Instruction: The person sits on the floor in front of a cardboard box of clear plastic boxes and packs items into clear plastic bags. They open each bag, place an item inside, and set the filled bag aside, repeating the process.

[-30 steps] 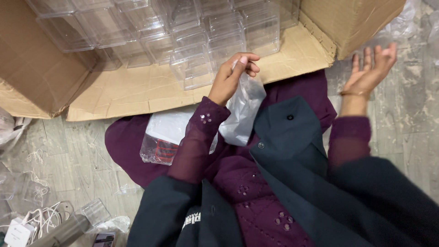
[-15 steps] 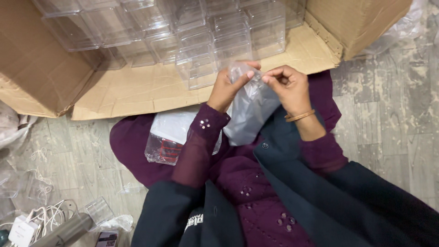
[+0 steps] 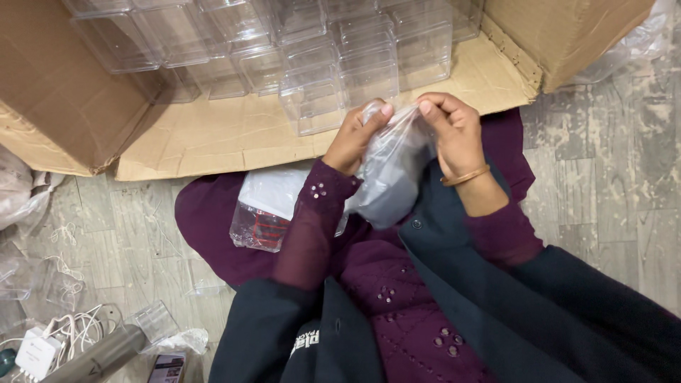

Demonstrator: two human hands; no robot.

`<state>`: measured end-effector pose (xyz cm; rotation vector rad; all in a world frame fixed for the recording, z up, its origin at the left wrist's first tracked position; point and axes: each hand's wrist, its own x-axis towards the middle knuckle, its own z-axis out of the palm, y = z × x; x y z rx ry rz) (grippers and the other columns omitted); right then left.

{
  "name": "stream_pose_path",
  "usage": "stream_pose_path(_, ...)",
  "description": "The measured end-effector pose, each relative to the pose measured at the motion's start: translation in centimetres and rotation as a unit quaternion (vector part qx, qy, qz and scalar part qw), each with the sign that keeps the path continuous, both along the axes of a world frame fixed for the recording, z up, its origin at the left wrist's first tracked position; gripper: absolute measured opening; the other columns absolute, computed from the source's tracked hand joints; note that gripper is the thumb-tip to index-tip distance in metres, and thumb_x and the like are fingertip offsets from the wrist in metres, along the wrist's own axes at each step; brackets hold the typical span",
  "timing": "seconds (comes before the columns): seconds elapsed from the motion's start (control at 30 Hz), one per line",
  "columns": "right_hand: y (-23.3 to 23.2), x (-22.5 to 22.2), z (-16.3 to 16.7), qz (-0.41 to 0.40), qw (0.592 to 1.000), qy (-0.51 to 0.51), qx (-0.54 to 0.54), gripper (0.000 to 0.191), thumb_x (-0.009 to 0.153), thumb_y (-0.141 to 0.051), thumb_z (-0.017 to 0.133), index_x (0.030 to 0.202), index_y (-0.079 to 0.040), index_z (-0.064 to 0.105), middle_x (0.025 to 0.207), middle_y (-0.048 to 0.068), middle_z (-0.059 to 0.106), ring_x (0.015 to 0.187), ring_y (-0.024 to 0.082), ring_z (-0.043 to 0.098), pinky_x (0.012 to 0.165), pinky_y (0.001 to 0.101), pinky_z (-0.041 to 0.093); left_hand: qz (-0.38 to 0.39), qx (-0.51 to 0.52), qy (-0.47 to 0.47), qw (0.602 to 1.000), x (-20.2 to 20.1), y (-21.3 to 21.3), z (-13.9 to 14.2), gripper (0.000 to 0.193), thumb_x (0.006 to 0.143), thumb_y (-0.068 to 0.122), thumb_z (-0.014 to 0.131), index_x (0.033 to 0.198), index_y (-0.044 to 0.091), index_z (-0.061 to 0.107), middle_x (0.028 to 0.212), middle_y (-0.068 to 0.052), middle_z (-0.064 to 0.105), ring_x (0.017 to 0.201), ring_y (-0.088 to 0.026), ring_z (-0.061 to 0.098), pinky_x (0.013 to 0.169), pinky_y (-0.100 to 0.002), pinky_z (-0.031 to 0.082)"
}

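Left hand and right hand pinch a clear plastic bag; transparent boxes on flattened cardboard at 12 o'clock; grey tiled floor.

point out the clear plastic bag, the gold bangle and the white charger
clear plastic bag (image 3: 390,174), head view, on the bag's bulging middle between the wrists
gold bangle (image 3: 464,176), head view, on the band across the right wrist
white charger (image 3: 35,352), head view, on its flat top face
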<state>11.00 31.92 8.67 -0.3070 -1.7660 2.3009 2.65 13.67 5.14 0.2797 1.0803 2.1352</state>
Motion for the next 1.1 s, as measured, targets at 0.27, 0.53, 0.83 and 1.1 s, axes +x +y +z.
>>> stream_pose_path(0.27,2.9,0.6,-2.4,0.156,0.966,-0.070,-0.193,0.026,0.115,-0.019,0.068,0.098,0.000,0.065,0.080,0.001,0.062,0.069,0.006,0.053,0.065,0.0215,0.043,0.089,-0.020,-0.052,0.994,-1.9,-4.3,1.5,0.020,0.093,0.019,0.075,0.107,0.008,0.068,0.098,-0.001,0.069,0.092,-0.012,0.066,0.085,-0.029,0.053)
stream_pose_path(0.53,-0.1,-3.2,5.1,0.162,0.955,0.045,0.245,0.029,0.098,-0.018,0.070,0.121,0.000,0.065,0.107,0.003,0.068,0.101,0.012,0.066,0.085,0.0245,0.055,0.090,-0.159,0.193,0.964,-1.7,-3.8,4.2,0.017,0.094,0.008,0.072,0.111,0.003,0.075,0.106,-0.001,0.076,0.098,-0.007,0.067,0.090,-0.024,0.054)
stream_pose_path(0.83,-2.2,-2.0,3.0,0.093,0.970,-0.053,0.217,0.016,0.102,-0.014,0.066,0.108,0.000,0.073,0.083,0.004,0.070,0.070,0.010,0.062,0.064,0.0256,0.050,0.081,-0.090,0.052,0.991,-0.7,-3.4,2.1,0.022,0.106,0.025,0.070,0.104,0.003,0.072,0.092,0.004,0.064,0.086,-0.006,0.055,0.078,-0.024,0.045)
stream_pose_path(1.1,1.5,-1.4,-0.8,0.205,0.909,0.045,-0.361,0.029,0.109,-0.027,0.069,0.095,-0.002,0.066,0.084,0.003,0.065,0.070,0.011,0.057,0.073,0.0284,0.053,0.020,-0.045,0.029,0.998,-2.7,-6.6,-0.7,0.024,0.105,0.028,0.071,0.097,0.007,0.063,0.089,0.002,0.063,0.087,-0.008,0.058,0.081,-0.029,0.047)
